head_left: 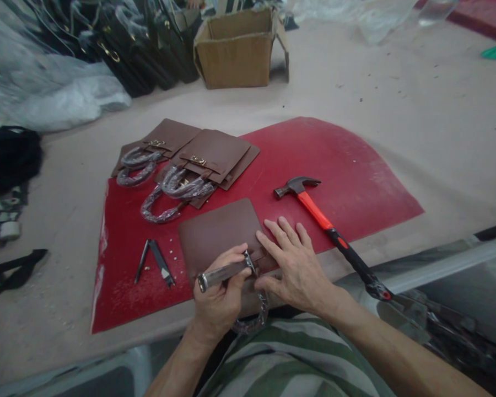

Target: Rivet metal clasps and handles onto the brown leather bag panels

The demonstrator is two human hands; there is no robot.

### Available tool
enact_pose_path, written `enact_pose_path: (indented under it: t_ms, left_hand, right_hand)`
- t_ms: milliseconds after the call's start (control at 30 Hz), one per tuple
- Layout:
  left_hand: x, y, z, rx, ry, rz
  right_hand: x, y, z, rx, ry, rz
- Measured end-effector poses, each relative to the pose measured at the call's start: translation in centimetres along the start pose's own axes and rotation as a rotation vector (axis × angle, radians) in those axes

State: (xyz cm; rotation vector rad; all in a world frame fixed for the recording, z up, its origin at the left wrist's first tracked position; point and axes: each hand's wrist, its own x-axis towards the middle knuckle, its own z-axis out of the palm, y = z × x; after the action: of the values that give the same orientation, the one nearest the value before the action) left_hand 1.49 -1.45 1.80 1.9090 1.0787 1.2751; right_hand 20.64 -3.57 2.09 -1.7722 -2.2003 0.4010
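My left hand point(220, 298) is closed around a shiny metal punch point(223, 275), a thick cylinder with a wider head. The head rests at the near edge of a brown leather panel point(221, 226), by a strap; its exact contact is hidden by my fingers. My right hand point(295, 264) lies with fingers spread on the panel's right edge and holds nothing. Below my hands a plastic-wrapped handle point(254, 317) hangs at the table edge. A claw hammer point(318, 212) with a red and black grip lies to the right of my right hand.
A red mat point(334, 149) lies under the work. Brown leather panels point(215, 151) with wrapped handles point(182, 184) are stacked at its far left. Two slim metal tools point(161, 262) lie left. Farther back are a cardboard box point(235, 55), dark bags point(140, 49) and plastic wrapping point(74, 102).
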Motion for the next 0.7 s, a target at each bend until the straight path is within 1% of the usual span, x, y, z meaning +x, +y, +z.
enact_pose_path:
  t_ms: [200, 400, 700]
  left_hand:
    - [-0.04, -0.15, 0.15, 0.000, -0.023, 0.025]
    - [-0.02, -0.29, 0.34, 0.062, -0.063, 0.059]
    - [-0.16, -0.27, 0.51, 0.108, -0.070, 0.068]
  right_hand:
    - [0.03, -0.03, 0.13, 0.008, 0.016, 0.005]
    - [0.01, 0.09, 0.29, 0.017, 0.036, -0.005]
    - [-0.08, 0.24, 0.58, 0.045, 0.056, -0.007]
